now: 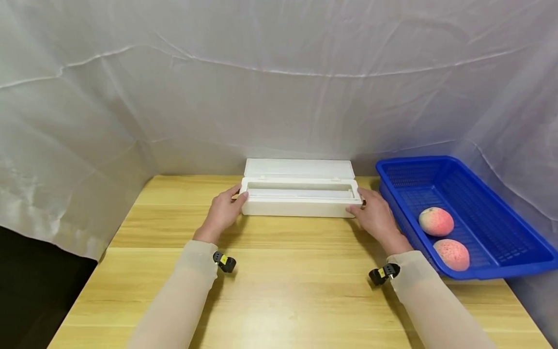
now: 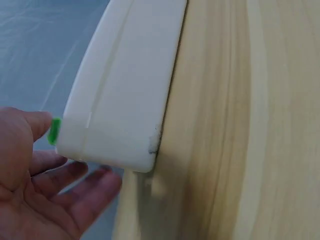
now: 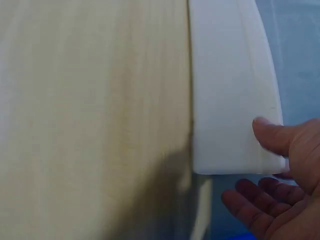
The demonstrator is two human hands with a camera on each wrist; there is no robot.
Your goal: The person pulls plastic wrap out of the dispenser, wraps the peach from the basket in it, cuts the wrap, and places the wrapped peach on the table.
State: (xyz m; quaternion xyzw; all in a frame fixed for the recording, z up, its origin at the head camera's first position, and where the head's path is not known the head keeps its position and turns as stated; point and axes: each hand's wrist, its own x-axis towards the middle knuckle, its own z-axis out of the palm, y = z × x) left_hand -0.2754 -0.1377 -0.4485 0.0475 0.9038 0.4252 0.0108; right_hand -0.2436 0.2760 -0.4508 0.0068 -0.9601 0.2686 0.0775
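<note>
Looking forward and down from the head, farthest back, over the desk (image 1: 287, 300). From each wrist, looking close up at opposite ends of the white roll dispenser (image 1: 301, 209), both shared with the head view.

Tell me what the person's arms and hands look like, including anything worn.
Long, light beige sleeves cover both arms; the left sleeve and right sleeve end near the wrists. At each cuff sits a small black device with a yellow mark: the left device and right device. The left hand and right hand are ungloved. No cables show.
</note>
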